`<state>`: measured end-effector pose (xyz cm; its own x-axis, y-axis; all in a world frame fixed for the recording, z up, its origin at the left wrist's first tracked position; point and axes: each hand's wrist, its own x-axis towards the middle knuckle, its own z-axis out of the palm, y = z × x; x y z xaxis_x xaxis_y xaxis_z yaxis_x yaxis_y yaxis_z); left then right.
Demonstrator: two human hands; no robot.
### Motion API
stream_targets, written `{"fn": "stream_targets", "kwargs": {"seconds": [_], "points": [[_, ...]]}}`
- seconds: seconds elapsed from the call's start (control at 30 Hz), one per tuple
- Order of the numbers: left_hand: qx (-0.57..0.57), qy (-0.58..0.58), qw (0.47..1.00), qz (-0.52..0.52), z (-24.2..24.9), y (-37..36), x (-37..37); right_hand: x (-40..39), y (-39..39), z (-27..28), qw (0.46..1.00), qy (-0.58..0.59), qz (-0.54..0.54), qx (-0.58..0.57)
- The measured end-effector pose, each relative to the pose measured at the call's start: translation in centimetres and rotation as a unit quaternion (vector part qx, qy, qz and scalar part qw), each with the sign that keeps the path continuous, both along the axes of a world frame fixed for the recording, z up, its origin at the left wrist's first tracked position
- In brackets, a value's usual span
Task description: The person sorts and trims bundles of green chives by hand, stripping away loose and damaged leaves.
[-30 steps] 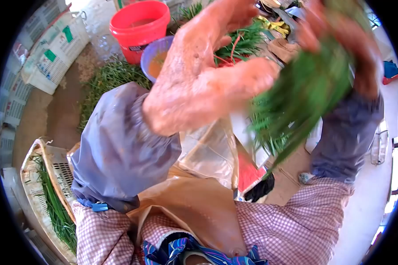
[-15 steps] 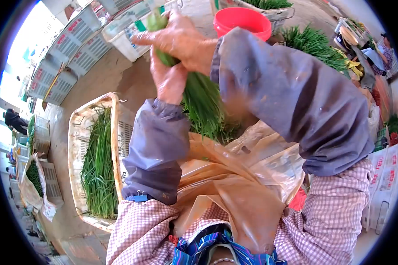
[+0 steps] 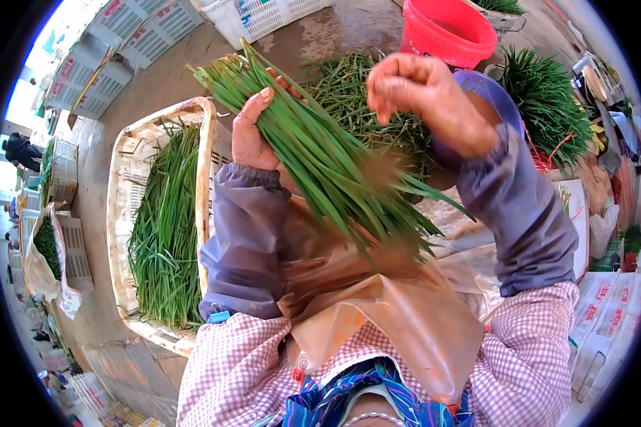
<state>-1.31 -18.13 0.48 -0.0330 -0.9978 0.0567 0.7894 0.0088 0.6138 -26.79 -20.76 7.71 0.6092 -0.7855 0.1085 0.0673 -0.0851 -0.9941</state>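
Note:
My left hand is wrapped round the upper part of a bunch of long green leafy stalks, whose leaves slant down to the right over my brown plastic apron. To the right of the bunch, and apart from it, my right hand is raised with its fingers curled; nothing shows in them. Behind and below the hands lies a loose heap of green stalks on the floor. A white crate of green stalks stands left of my left arm.
A red bucket stands at the back, with a purple basin partly behind my right wrist. Another green pile lies right of it. White crates are stacked at the back left. A person in dark clothes is far left.
My hands have moved apart; both were together around the stalks' upper ends. The bunch now slants across in front of me in my left hand, and my right hand has let go and moved right.

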Motion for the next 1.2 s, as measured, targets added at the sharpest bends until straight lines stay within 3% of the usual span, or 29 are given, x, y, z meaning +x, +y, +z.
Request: {"fn": "stream_targets", "kwargs": {"seconds": [0.1,0.17,0.23,0.3,0.43,0.47,0.6,0.8,0.9,0.93,1.03,1.1,1.2], "points": [[0.021,0.019,0.999,-0.028,-0.7,0.1,-0.4,1.2,3.1,-1.7,1.0,0.0,0.017,-0.025],[0.029,0.038,0.995,-0.088,-0.4,0.6,-1.1,2.3,4.6,-2.4,0.99,0.074,-0.006,-0.119],[0.028,0.024,0.993,-0.115,-0.5,0.6,-1.7,3.1,5.3,-2.8,0.946,0.225,-0.02,-0.234],[0.013,0.028,0.987,-0.158,-0.4,0.9,-2.3,3.4,5.7,-3.8,0.934,0.231,-0.046,-0.267],[0.034,0.073,0.972,-0.221,-0.5,1.5,-2.8,3.5,4.9,-5.6,0.987,0.118,-0.005,-0.112],[0.027,0.054,0.983,-0.176,-0.2,2.1,-3.3,2.6,5.2,-5.3,0.985,0.132,-0.004,-0.112],[0.036,0.028,0.977,-0.209,-0.9,2.4,-2.8,1.9,5.2,-4.6,0.991,0.128,0.047,0.004],[0.082,0.001,0.985,-0.155,-1.7,2.8,-2.2,1.4,5.3,-3.7,0.974,0.173,0.048,-0.138],[0.061,-0.042,0.984,-0.163,-2.0,2.9,-2.3,1.7,6.0,-2.3,0.977,0.16,0.127,-0.053],[0.085,-0.032,0.982,-0.164,-2.0,3.0,-2.4,1.6,6.0,-1.7,0.975,0.134,0.168,0.066],[0.064,0.068,0.982,-0.167,-1.0,4.2,-3.6,0.3,5.5,-0.3,0.946,-0.053,0.175,0.269],[0.031,0.016,0.989,-0.144,-0.9,4.2,-3.8,0.4,5.2,-1.4,0.933,-0.191,0.13,0.276],[0.016,-0.082,0.988,-0.133,-1.5,3.7,-3.7,1.0,4.9,-0.9,0.929,-0.242,0.107,0.259]]}}
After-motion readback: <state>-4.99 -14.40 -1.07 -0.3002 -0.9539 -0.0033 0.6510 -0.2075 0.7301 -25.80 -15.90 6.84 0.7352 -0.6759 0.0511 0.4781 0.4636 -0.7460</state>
